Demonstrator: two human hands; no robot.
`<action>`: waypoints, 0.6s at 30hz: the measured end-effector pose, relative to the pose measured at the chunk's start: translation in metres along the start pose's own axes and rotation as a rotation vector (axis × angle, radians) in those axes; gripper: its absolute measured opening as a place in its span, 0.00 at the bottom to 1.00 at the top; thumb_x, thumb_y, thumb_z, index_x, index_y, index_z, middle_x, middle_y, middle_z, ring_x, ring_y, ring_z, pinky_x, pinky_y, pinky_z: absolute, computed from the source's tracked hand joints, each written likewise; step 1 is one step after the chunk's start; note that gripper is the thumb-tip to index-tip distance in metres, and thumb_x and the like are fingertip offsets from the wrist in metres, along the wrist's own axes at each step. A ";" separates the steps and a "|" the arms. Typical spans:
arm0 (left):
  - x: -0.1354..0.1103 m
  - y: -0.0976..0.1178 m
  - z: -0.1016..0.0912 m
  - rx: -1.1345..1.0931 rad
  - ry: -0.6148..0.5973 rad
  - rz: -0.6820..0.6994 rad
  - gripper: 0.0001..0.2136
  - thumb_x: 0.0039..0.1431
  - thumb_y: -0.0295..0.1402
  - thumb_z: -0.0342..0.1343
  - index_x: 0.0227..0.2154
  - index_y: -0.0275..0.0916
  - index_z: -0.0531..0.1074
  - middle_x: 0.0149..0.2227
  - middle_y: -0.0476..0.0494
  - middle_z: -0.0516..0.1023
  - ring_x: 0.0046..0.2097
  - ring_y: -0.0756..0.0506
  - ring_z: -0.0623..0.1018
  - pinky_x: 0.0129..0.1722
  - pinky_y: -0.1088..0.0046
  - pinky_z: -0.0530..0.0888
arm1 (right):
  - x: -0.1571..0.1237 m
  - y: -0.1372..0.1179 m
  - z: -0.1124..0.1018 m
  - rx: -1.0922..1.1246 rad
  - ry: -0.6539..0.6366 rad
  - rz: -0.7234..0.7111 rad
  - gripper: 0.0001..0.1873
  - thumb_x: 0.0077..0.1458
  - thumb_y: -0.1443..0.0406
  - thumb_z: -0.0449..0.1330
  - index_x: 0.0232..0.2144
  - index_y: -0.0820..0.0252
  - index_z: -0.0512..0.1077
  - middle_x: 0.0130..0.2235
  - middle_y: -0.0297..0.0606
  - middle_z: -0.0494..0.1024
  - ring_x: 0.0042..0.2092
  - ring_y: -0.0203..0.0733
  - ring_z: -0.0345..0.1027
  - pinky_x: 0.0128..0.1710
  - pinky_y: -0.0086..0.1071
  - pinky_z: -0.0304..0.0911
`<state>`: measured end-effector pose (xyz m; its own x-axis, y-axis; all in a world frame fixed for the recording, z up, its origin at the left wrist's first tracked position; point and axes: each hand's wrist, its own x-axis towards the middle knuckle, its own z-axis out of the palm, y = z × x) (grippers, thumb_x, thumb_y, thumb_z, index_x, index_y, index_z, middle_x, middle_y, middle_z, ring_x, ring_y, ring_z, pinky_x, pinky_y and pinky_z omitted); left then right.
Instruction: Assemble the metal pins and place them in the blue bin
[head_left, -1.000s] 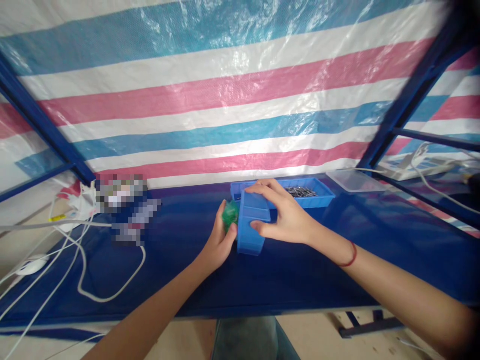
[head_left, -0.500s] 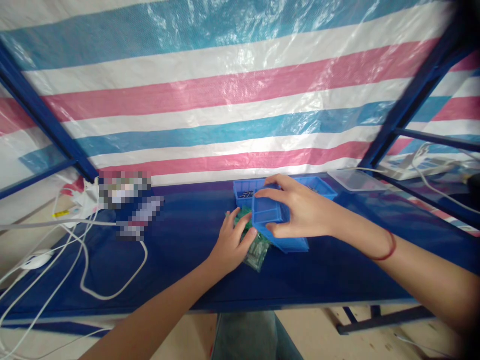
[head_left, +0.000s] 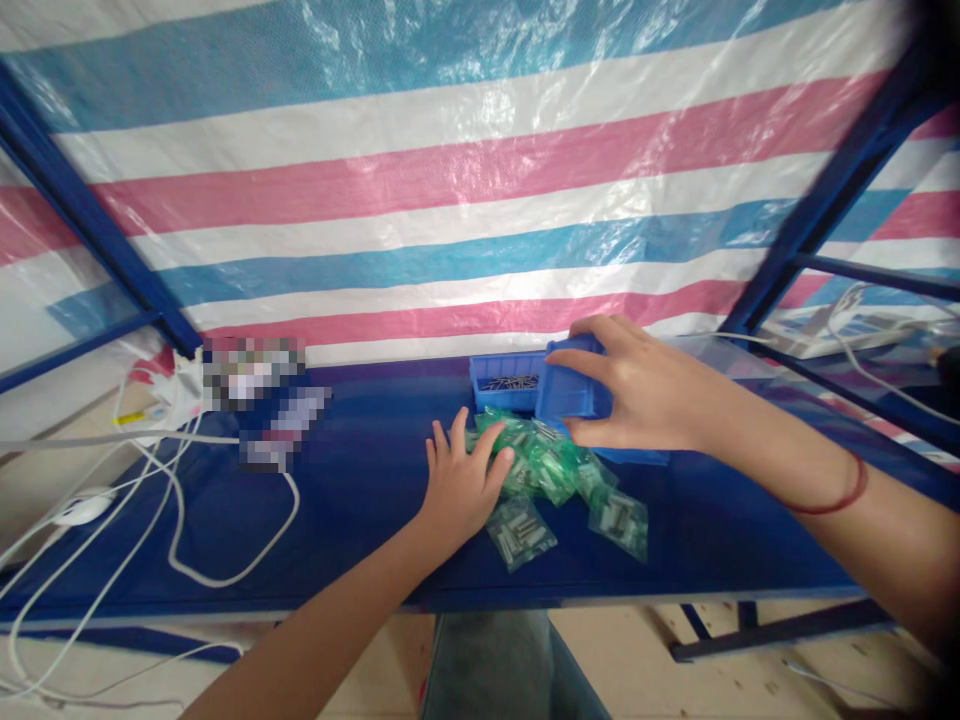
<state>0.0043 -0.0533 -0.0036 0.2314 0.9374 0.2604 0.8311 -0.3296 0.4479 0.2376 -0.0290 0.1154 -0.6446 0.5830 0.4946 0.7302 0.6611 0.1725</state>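
Observation:
My right hand (head_left: 637, 385) grips a blue plastic bin (head_left: 568, 390), tilted on its side above the table, thumb below and fingers over the top. Under and in front of it spreads a pile of small green-tinted plastic bags (head_left: 544, 460) with metal pins inside. Two of these lie apart nearer me, a small bag (head_left: 520, 530) and another bag (head_left: 621, 522). At the pile's left edge my left hand (head_left: 461, 490) rests with fingers spread, holding nothing. Behind the pile stands a blue bin (head_left: 487, 372) with loose metal pins (head_left: 511, 383).
The blue table (head_left: 375, 480) carries white cables (head_left: 176, 500) and blurred-out items (head_left: 281, 410) on the left. A clear plastic lid (head_left: 709, 352) lies at the back right. A striped tarp (head_left: 450, 200) hangs behind, between blue frame posts (head_left: 817, 190).
My right hand has moved right with the blue bin, off the bags. The green bags now lie spread out over the table. My left hand has opened wider.

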 end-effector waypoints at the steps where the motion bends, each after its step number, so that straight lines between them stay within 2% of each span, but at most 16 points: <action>1: -0.003 -0.001 -0.006 -0.016 -0.011 -0.018 0.24 0.64 0.49 0.39 0.61 0.51 0.57 0.67 0.37 0.45 0.66 0.21 0.42 0.58 0.33 0.48 | -0.002 0.002 -0.002 -0.009 0.005 0.010 0.33 0.44 0.52 0.64 0.50 0.63 0.71 0.49 0.53 0.65 0.49 0.60 0.63 0.49 0.52 0.62; 3: -0.012 -0.002 -0.019 -0.047 -0.054 0.009 0.29 0.63 0.52 0.40 0.64 0.46 0.50 0.67 0.34 0.44 0.67 0.23 0.40 0.58 0.35 0.48 | -0.006 0.006 -0.005 -0.017 0.026 0.037 0.32 0.44 0.52 0.63 0.51 0.61 0.70 0.50 0.52 0.65 0.50 0.60 0.63 0.50 0.53 0.62; 4: -0.018 -0.002 -0.025 -0.067 -0.128 0.093 0.31 0.62 0.53 0.41 0.65 0.47 0.47 0.67 0.34 0.43 0.67 0.25 0.40 0.59 0.36 0.49 | -0.008 0.009 -0.006 -0.018 0.041 0.053 0.32 0.45 0.52 0.63 0.51 0.60 0.70 0.50 0.52 0.64 0.50 0.60 0.63 0.50 0.53 0.62; 6: -0.029 -0.002 -0.031 -0.037 -0.247 0.286 0.39 0.53 0.59 0.49 0.65 0.50 0.47 0.68 0.36 0.40 0.67 0.24 0.38 0.59 0.34 0.46 | -0.012 0.013 -0.007 -0.015 0.092 0.085 0.31 0.45 0.53 0.63 0.51 0.60 0.69 0.51 0.51 0.64 0.51 0.60 0.62 0.51 0.53 0.62; 8: -0.038 0.000 -0.030 0.009 -0.287 0.378 0.44 0.46 0.63 0.51 0.64 0.52 0.49 0.68 0.37 0.39 0.66 0.22 0.37 0.57 0.31 0.44 | -0.015 0.017 -0.006 -0.009 0.176 0.129 0.31 0.45 0.53 0.63 0.50 0.60 0.69 0.51 0.50 0.64 0.51 0.59 0.62 0.51 0.52 0.62; 12: -0.038 0.006 -0.014 0.065 -0.266 0.322 0.38 0.52 0.61 0.48 0.64 0.55 0.49 0.68 0.38 0.42 0.67 0.24 0.40 0.57 0.31 0.45 | -0.011 0.017 0.004 -0.015 0.418 0.252 0.30 0.47 0.55 0.61 0.51 0.62 0.67 0.50 0.51 0.63 0.53 0.56 0.61 0.51 0.48 0.62; 16: -0.028 0.013 -0.002 0.079 -0.215 0.239 0.36 0.54 0.60 0.46 0.64 0.53 0.49 0.68 0.37 0.44 0.67 0.26 0.41 0.58 0.33 0.46 | -0.003 0.006 0.025 -0.071 0.728 0.403 0.31 0.50 0.52 0.58 0.53 0.61 0.62 0.53 0.54 0.58 0.57 0.60 0.56 0.52 0.54 0.59; 18: -0.025 0.016 0.002 0.072 -0.193 0.211 0.36 0.55 0.59 0.46 0.64 0.52 0.51 0.67 0.36 0.46 0.67 0.27 0.43 0.59 0.33 0.45 | -0.001 -0.001 0.034 -0.078 0.815 0.451 0.33 0.50 0.51 0.58 0.54 0.58 0.58 0.53 0.54 0.56 0.58 0.62 0.54 0.52 0.56 0.58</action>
<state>0.0125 -0.0822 -0.0046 0.4893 0.8552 0.1709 0.7863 -0.5174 0.3377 0.2297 -0.0140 0.0863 0.0393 0.2458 0.9685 0.9049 0.4023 -0.1388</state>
